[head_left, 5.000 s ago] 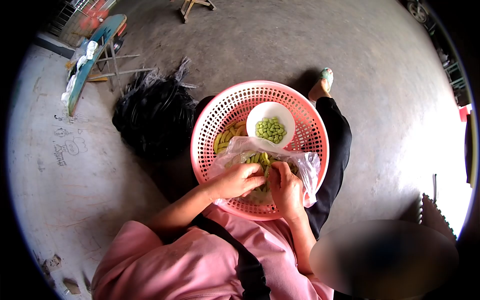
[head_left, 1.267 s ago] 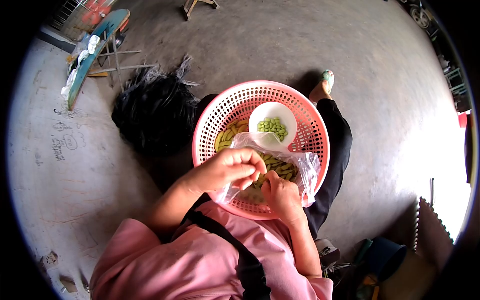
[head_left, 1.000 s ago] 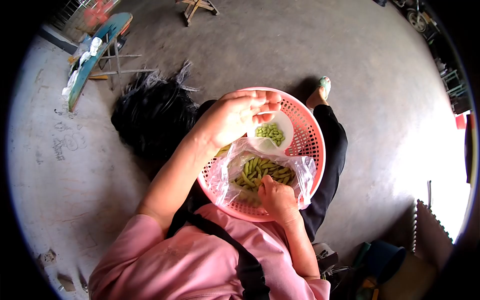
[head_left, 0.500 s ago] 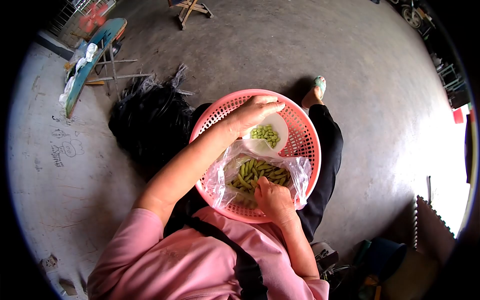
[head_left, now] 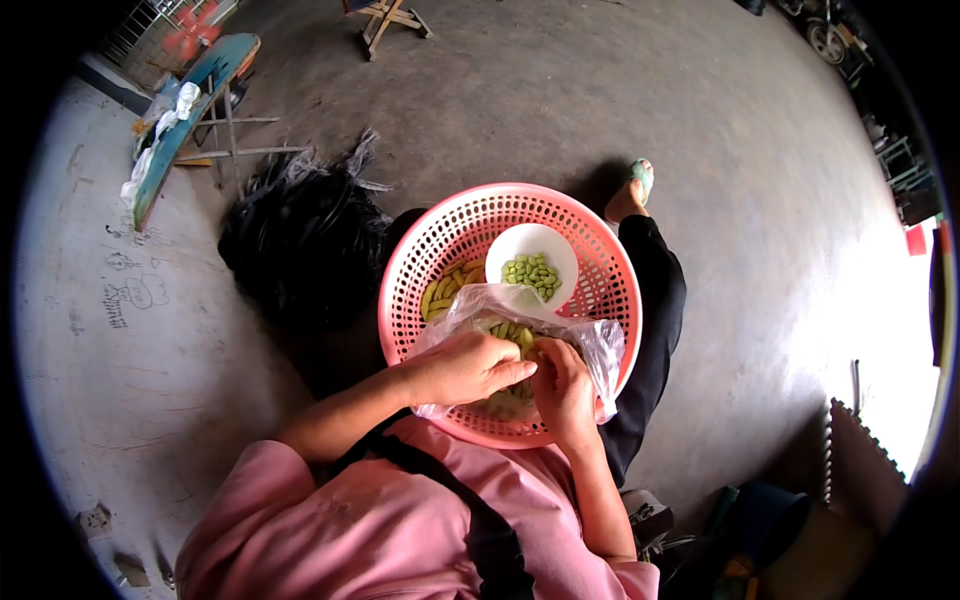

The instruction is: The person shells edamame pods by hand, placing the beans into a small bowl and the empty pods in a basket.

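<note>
A pink perforated basket (head_left: 410, 255) rests on my lap. Inside it, a white bowl (head_left: 510, 243) holds shelled green beans (head_left: 532, 273), and yellowish pods (head_left: 448, 290) lie to its left. Nearer me, a clear plastic bag (head_left: 603, 345) is spread open over more green pods. My left hand (head_left: 475, 368) is over the bag, fingers curled with the tips close to my right hand. My right hand (head_left: 565, 385) is closed around a pod (head_left: 527, 341), whose yellow-green end shows between the two hands.
A bunch of black strands (head_left: 305, 240) lies on the floor at left, near a blue-green board on legs (head_left: 190, 120). A wooden folding stand (head_left: 385, 22) is at the top. My sandalled foot (head_left: 635, 185) is beyond the basket; a dark bucket (head_left: 770, 520) stands lower right.
My left hand has come back from over the white bowl to the bag, beside my right hand. Both hands now meet at a pod, and the bowl is uncovered again.
</note>
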`<action>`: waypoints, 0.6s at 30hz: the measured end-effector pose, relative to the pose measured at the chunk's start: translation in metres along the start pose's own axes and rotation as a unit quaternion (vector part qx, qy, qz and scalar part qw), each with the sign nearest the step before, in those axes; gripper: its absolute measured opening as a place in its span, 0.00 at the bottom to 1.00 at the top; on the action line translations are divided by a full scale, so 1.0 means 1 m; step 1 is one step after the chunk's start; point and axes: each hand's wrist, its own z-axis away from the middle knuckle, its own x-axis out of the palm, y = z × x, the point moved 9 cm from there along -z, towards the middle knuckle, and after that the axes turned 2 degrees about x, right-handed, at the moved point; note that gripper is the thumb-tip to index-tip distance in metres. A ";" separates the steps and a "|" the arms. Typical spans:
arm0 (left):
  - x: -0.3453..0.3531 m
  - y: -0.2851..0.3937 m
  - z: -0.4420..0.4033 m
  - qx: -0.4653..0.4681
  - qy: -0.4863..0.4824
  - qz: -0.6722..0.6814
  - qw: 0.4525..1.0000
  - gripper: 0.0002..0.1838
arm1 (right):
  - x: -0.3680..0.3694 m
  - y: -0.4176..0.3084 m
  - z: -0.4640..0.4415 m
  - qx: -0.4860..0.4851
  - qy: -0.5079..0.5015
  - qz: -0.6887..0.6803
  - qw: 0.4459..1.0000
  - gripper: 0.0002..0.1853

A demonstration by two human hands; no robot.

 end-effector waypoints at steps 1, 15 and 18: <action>0.004 -0.013 -0.002 -0.006 0.026 0.042 0.999 0.19 | -0.001 0.005 0.001 0.025 0.008 -0.054 0.998 0.09; 0.017 -0.039 -0.010 -0.009 0.074 0.333 0.940 0.06 | 0.010 -0.003 0.003 0.000 -0.048 -0.030 0.998 0.18; 0.022 -0.043 -0.009 -0.033 0.059 0.415 0.907 0.05 | 0.013 0.003 0.003 0.019 -0.062 -0.011 0.998 0.16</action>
